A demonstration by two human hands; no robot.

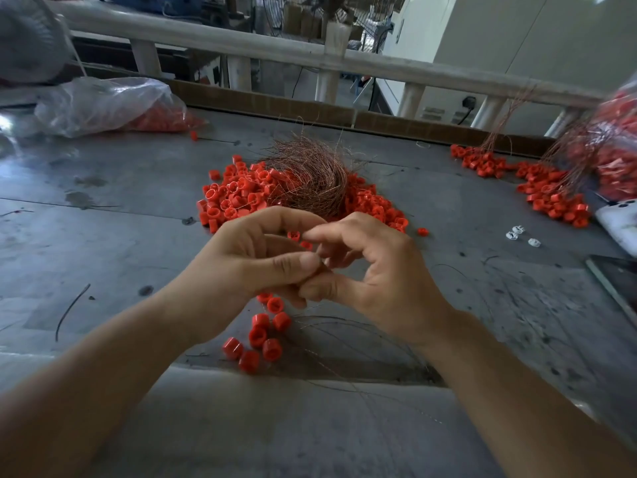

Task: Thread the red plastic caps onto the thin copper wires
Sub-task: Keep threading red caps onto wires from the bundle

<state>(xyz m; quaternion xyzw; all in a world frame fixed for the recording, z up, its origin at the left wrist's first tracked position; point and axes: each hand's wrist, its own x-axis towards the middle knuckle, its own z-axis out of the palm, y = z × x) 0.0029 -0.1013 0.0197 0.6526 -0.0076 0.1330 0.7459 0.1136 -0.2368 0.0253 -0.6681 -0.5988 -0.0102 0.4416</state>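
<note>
A red cap point(293, 235) shows between the fingertips of both hands, above the centre of the tabletop point(120, 236). The left hand point(255, 260) pinches a thin copper wire point(331, 318); strung caps point(265, 334) lie just below it. The right hand point(375, 270) has its fingers curled against the left hand, and it cannot be determined what it grips. Beyond lie the loose caps point(234, 198) under a wire bundle point(310, 177), with finished bunches point(551, 198) to the right.

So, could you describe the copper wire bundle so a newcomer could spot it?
On the grey worktable, find the central pile of loose red caps. The copper wire bundle sits on it: a brown tangled nest, unlike the capped strands far right.
</note>
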